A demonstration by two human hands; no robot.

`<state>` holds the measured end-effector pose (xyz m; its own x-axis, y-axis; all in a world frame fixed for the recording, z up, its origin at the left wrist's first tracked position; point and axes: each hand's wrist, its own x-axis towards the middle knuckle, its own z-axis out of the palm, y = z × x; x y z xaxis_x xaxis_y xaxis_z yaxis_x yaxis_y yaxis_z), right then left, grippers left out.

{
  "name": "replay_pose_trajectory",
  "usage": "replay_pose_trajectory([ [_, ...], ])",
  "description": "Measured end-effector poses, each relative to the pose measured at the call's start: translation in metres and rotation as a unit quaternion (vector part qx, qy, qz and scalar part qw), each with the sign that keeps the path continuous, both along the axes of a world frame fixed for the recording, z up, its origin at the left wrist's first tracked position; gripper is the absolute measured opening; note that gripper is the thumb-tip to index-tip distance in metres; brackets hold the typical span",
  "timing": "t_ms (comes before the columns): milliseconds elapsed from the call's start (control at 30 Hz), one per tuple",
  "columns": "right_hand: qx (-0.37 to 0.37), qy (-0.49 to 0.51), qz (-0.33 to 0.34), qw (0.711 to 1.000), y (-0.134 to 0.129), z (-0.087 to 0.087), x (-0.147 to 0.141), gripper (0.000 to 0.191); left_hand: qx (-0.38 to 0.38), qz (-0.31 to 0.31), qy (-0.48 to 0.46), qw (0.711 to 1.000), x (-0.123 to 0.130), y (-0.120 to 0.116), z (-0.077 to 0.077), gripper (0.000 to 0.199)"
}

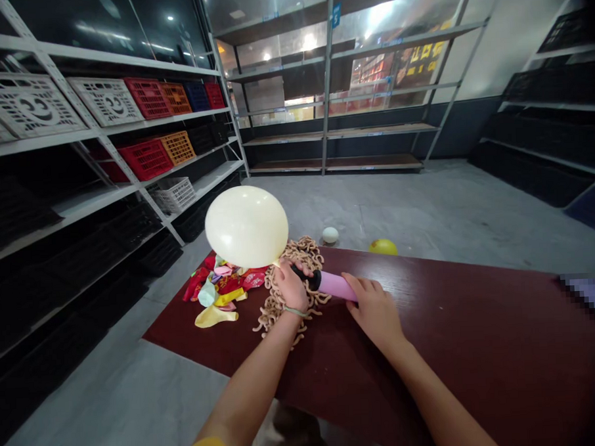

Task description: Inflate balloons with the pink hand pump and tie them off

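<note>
- White and red plastic crates point(149, 98) sit on the metal shelves at far left; no writing on them can be read.
- Flat, colourful balloons point(220, 285) lie heaped on the red-brown table point(479, 327), beside a tangle of tan cord point(270, 309).
- A blown-up cream balloon point(246, 226) floats above the table, its neck at the left hand point(291, 288).
- Those fingers point(299, 269) clamp the neck around the black nozzle of a pink hand pump point(337, 286), which would keep the two joined.
- The right hand point(373, 310) lies over the pump, its fingers point(362, 287) steadying it on the table.
- A white balloon point(330, 235) and a yellow balloon point(383, 247) rest on the floor beyond.
</note>
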<state>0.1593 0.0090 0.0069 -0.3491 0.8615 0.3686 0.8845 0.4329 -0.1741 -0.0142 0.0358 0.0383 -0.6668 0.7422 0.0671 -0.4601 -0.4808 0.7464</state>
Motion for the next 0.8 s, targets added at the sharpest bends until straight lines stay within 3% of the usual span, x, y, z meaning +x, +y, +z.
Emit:
replay_pose_trajectory([
  [233, 0.041, -0.013, -0.094, 0.995, 0.022, -0.001, 0.042, 0.048, 0.021, 0.032, -0.037, 0.999, -0.017, 0.003, 0.011, 0.026],
  [333, 0.043, -0.013, -0.104, 0.994, 0.025, 0.000, 0.050, 0.044, 0.015, 0.039, -0.056, 0.998, -0.025, 0.002, 0.014, 0.027],
  [467, 0.034, -0.003, -0.098, 0.995, 0.016, 0.005, 0.035, 0.043, -0.007, 0.064, -0.068, 0.996, -0.032, -0.001, 0.016, 0.024],
  [600, 0.043, 0.012, -0.095, 0.995, 0.001, 0.010, 0.005, 0.054, -0.007, 0.073, -0.051, 0.996, -0.022, -0.004, 0.014, 0.026],
  [800, 0.012, 0.023, 0.013, 1.000, -0.006, 0.003, -0.006, 0.072, -0.011, 0.032, 0.003, 0.999, 0.003, -0.007, 0.003, 0.024],
])
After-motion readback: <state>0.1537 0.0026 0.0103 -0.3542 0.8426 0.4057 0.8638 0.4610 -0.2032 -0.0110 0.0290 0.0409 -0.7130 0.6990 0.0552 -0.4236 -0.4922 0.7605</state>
